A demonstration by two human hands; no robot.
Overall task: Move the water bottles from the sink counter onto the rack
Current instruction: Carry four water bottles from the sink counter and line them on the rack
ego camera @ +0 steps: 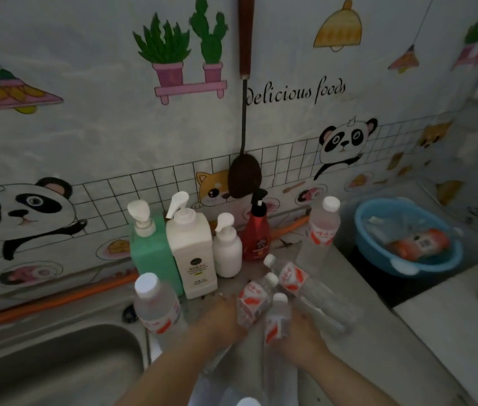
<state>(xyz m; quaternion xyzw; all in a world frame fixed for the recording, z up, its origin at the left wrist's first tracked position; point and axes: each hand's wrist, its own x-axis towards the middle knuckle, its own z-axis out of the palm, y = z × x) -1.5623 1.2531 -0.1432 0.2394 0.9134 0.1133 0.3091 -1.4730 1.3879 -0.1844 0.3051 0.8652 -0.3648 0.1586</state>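
Observation:
Several clear water bottles with white caps and red-and-white labels are on the grey sink counter (378, 347). One bottle (155, 306) stands upright by the sink's corner. Another (320, 230) stands at the back near the wall. A third (305, 284) lies on its side, cap pointing left. My left hand (223, 317) is closed around a tilted bottle (254, 300). My right hand (302, 338) is wrapped around a smaller-looking upright bottle (276, 320) right beside it. No rack is in view.
Pump dispensers, green (152, 247) and white (191, 244), a small white one (227, 253) and a red spray bottle (257, 232) line the wall. The steel sink (56, 361) is lower left. A blue basin (408, 238) holding bottles sits right. A dark spatula (243, 174) hangs on the wall.

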